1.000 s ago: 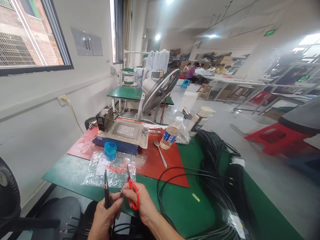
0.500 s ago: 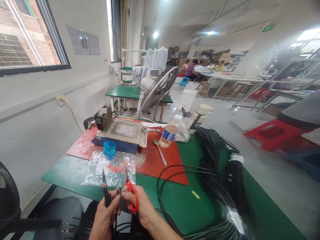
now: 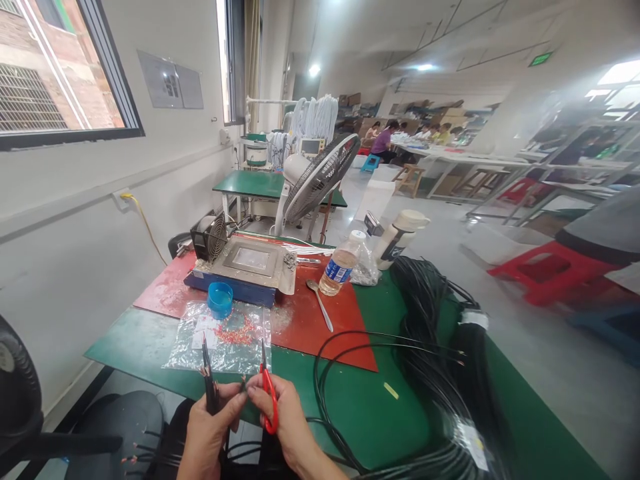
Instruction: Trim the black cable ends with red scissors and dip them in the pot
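Observation:
My left hand is closed around several black cables whose stripped ends point up. Between its thumb and finger a single cable end sticks out, and the fingertips of my right hand meet it there. Red-handled scissors sit in my right hand, blades pointing up and away. Just beyond both hands, a clear plastic bag lies on the table with small red and orange scraps on it. A blue round cup stands at its far edge.
A metal-topped heating unit with a small fan stands on a red mat. A spoon, a bottle and a flask are to its right. Black cable bundles cover the green table's right side. A stool is at lower left.
My right hand and the scissors have shifted slightly right, and the blades stand more upright. Fingertips of both hands now come together at the single cable end.

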Motion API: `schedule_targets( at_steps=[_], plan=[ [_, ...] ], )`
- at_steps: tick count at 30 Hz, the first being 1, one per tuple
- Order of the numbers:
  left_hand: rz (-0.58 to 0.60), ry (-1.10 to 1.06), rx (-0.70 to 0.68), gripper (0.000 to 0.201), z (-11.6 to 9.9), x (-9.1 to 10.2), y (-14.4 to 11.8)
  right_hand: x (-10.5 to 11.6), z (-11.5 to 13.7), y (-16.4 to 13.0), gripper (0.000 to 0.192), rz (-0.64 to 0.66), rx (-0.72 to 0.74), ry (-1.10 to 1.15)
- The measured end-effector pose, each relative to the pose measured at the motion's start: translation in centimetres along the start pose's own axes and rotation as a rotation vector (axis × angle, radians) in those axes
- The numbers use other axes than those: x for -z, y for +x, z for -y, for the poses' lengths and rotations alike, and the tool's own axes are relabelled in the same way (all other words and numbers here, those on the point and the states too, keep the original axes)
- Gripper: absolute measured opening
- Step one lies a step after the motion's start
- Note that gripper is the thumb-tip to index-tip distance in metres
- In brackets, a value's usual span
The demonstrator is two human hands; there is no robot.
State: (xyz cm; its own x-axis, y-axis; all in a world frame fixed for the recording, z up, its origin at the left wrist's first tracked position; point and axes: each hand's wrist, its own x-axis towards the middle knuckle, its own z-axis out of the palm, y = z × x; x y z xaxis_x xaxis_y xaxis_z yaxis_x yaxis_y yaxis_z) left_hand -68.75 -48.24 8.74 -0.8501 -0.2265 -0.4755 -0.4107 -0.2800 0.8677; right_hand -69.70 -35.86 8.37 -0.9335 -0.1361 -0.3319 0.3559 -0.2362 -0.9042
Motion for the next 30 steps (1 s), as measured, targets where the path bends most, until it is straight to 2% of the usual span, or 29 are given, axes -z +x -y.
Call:
schedule_targets(
  at_steps=[6, 10, 14, 16, 18, 20, 23, 25, 27, 29, 30],
  plan=[
    [0.000, -0.021, -0.062, 0.047, -0.1, -0.3, -0.4, -0.1, -0.2, 0.0, 0.054, 0.005, -0.041, 0.069],
    [0.079, 0.050, -0.071, 0.045, 0.2, -0.1, -0.1, 0.1, -0.4, -0.2, 0.052, 0.016, -0.029, 0.069],
    [0.106, -0.003, -0.055, 0.051, 0.7, 0.2, 0.6, 0.7, 0.4, -0.5, 0.048, -0.061, 0.024, 0.054],
    [0.159, -0.110, 0.007, 0.051, 0.8, 0.3, 0.8, 2.0, 1.4, -0.4, 0.047, -0.176, 0.077, 0.080],
    [0.249, -0.243, 0.065, 0.042, 0.6, 0.5, 0.9, 4.3, 2.7, -0.1, 0.048, -0.337, 0.145, 0.137],
    [0.307, -0.354, 0.077, 0.036, 0.4, 0.7, 0.9, 7.5, 4.1, 0.1, 0.050, -0.520, 0.217, 0.204],
    [0.283, -0.385, 0.043, 0.033, 0.2, 0.8, 0.6, 13.7, 6.2, -0.6, 0.049, -0.825, 0.316, 0.161],
    [0.253, -0.355, 0.018, 0.034, 0.2, 0.9, 0.4, 17.6, 7.7, -1.9, 0.045, -1.087, 0.306, -0.093],
    [0.234, -0.299, 0.006, 0.035, 0.3, 0.9, 0.3, 20.4, 9.0, -3.5, 0.042, -1.309, 0.073, -0.558],
    [0.215, -0.263, 0.000, 0.035, 0.4, 1.0, 0.3, 21.4, 9.7, -4.8, 0.044, -1.408, -0.078, -0.840],
    [0.208, -0.254, 0.004, 0.036, 0.5, 1.0, 0.3, 21.2, 9.8, -5.1, 0.045, -1.391, -0.070, -0.870]
  ],
)
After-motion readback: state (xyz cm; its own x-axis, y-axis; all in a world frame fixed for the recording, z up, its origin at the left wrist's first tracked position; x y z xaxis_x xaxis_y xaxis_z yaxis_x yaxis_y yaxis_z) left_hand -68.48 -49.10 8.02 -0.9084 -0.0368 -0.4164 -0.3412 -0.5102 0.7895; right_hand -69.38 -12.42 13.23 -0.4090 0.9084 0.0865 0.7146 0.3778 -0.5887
